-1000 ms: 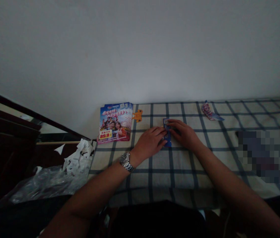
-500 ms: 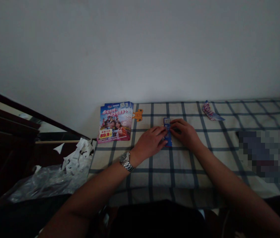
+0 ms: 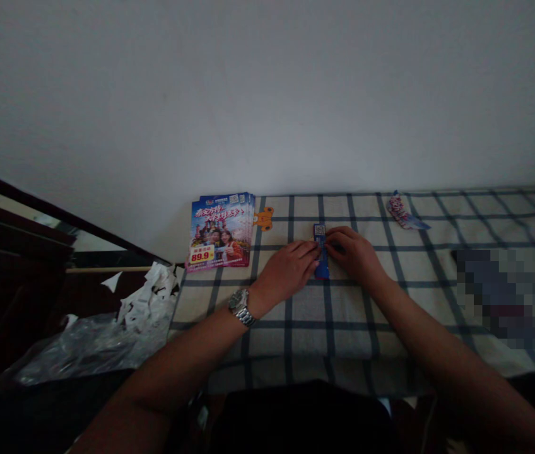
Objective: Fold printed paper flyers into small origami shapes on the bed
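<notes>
A narrow blue folded flyer (image 3: 322,268) with a QR code at its top end lies lengthwise on the checked cloth. My left hand (image 3: 289,270), with a metal watch at the wrist, presses its fingertips on the strip's left side and holds it down. At the right edge of the strip, my right hand (image 3: 352,253) has its thumb and fingers curled together in a pinch on the paper. The fingers cover part of the strip's middle. To the left lies a stack of printed flyers (image 3: 217,236), with a price of 89.9 on the top one.
An orange bear-shaped piece (image 3: 264,218) sits beside the stack. Crumpled printed paper (image 3: 402,213) lies at the back right. A blurred-out dark object (image 3: 504,299) is at the right. White scraps (image 3: 149,296) and clear plastic (image 3: 92,347) are left of the checked cloth (image 3: 267,343).
My left thumb has drawn back from the lower part of the strip, baring more of it. Both hands otherwise stay in place on the folded flyer.
</notes>
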A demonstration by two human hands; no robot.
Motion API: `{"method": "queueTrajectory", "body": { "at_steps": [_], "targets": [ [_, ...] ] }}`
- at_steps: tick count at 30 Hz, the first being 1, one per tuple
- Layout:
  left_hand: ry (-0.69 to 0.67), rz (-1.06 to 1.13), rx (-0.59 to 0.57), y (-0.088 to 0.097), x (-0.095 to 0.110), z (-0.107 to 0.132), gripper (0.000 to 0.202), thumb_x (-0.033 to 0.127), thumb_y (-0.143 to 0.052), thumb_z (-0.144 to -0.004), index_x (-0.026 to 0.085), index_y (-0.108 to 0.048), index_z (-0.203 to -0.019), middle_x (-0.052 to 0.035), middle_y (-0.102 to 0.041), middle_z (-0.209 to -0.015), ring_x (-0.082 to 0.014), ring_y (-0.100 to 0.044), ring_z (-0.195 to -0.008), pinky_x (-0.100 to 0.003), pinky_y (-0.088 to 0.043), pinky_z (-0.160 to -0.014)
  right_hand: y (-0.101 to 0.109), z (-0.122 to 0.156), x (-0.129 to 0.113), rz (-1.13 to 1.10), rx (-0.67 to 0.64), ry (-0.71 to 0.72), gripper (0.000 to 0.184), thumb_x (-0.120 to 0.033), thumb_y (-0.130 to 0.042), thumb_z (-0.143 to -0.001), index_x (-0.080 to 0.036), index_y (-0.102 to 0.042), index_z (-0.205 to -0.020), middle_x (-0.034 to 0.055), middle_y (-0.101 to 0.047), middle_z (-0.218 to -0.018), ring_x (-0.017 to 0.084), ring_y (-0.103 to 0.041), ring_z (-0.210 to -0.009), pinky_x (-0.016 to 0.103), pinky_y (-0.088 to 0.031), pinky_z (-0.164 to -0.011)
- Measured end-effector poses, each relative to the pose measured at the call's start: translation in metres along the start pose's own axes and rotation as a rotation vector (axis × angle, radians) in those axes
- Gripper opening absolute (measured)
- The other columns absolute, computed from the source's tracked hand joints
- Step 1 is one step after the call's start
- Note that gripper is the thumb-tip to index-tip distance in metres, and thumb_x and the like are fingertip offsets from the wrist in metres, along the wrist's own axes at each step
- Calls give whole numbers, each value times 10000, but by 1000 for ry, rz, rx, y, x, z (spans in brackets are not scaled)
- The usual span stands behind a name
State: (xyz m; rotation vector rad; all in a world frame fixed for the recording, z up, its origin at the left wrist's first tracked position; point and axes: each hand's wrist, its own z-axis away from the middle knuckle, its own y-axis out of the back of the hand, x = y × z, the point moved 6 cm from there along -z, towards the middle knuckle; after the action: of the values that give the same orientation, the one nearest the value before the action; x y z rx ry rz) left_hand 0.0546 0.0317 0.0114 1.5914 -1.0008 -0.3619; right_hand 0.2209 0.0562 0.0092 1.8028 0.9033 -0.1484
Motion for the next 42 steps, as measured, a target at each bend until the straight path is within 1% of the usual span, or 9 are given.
{"method": "queueTrajectory", "body": {
  "at_steps": [7,12,16,19,28,33,39,42],
  "targets": [
    [-3,-5,12,-1,-1,0,394,287,-376,-1119,139,-598,-1410,-99,-627,-1448,-223,-568,-1335,-436,-460,-1186,-2,-8,0,56,-19,-4,98,-161,-600,-957,-222,-676,-947,105,-704,-1061,281,-680,-974,428,-579,-851],
    [-10,-9,22,-1,-1,0,385,280,-394,-1114,139,-604,-1404,-93,-638,-1435,-223,-574,-1325,-425,-471,-1176,-3,-14,2,123,-22,-5,94,-175,-595,-965,-223,-668,-930,106,-676,-1003,289,-655,-946,437,-564,-848],
    [-13,-9,24,0,-1,0,387,276,-390,-1114,135,-605,-1403,-93,-640,-1431,-225,-576,-1319,-422,-473,-1175,-3,-19,7,164,-14,-6,87,-185,-605,-968,-220,-674,-928,108,-663,-1006,289,-646,-934,431,-560,-838],
    [-22,-13,17,0,-1,0,394,273,-376,-1117,123,-607,-1400,-101,-639,-1431,-228,-576,-1318,-427,-471,-1176,-4,-24,12,186,-38,-2,91,-186,-609,-970,-216,-685,-930,110,-660,-1010,283,-648,-928,421,-556,-837],
    [-8,-1,17,-1,-2,-1,387,284,-386,-1116,133,-612,-1391,-95,-640,-1433,-226,-577,-1305,-430,-473,-1169,-3,-38,22,198,-65,-18,102,-214,-623,-988,-194,-713,-942,88,-669,-1017,237,-652,-904,345,-516,-800],
    [6,13,24,-1,-2,-1,383,285,-373,-1119,158,-610,-1391,-86,-646,-1425,-222,-584,-1307,-437,-477,-1156,-1,-43,20,211,-71,-25,109,-205,-632,-985,-188,-736,-959,87,-679,-1001,234,-659,-886,335,-502,-783],
    [17,-2,24,-1,-3,0,377,290,-386,-1120,150,-612,-1389,-77,-645,-1427,-219,-588,-1302,-422,-479,-1153,-3,-50,24,229,-65,-37,133,-222,-621,-994,-189,-745,-962,92,-685,-994,240,-661,-867,340,-496,-765],
    [17,3,18,0,-2,-1,377,288,-386,-1119,143,-613,-1382,-90,-642,-1426,-217,-589,-1303,-415,-485,-1150,-5,-51,28,233,-55,-44,130,-223,-621,-991,-190,-743,-962,97,-687,-1002,242,-659,-860,345,-494,-754]
  ]
}}
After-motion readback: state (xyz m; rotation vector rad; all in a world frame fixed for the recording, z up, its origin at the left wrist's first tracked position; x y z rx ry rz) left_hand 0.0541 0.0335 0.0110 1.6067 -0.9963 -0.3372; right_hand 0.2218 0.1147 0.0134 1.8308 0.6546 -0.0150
